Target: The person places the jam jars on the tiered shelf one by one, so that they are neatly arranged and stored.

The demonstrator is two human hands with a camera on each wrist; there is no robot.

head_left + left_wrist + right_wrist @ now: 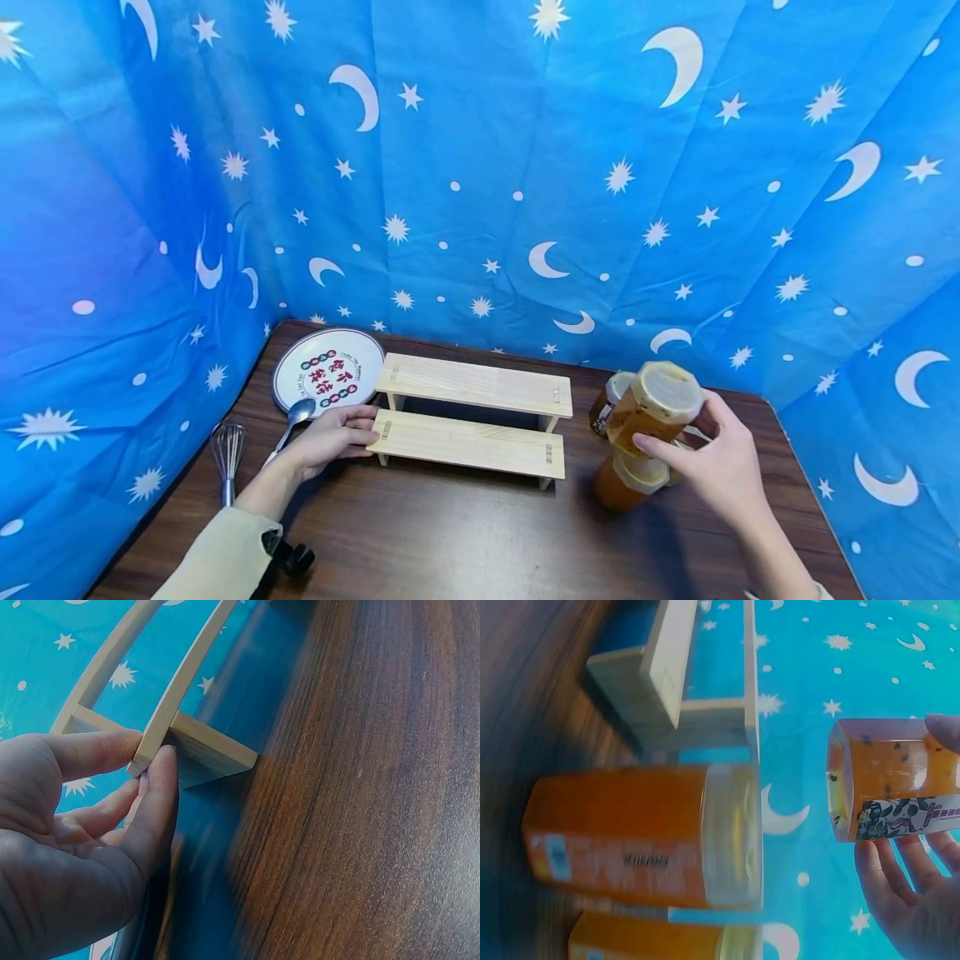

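My left hand (330,442) pinches the left end of the lower board on a two-tier wooden rack (465,444), its thumb and index finger on the board's edge (169,705) in the left wrist view. On the right, my right hand (723,467) grips an orange jam jar (645,417) with a pale lid. That jar is raised and tilted above the others. Dark seeds and a floral label show on the held jar (892,769) in the right wrist view. Below it stands another orange jar (622,483), and a darker jar (600,414) is partly hidden behind.
Left of the rack lies a white plate (352,350) with printed characters, a spoon (300,410) at its edge. A whisk (228,454) lies farther left on the brown table (480,542). A blue star-and-moon cloth (480,167) hangs behind the table.
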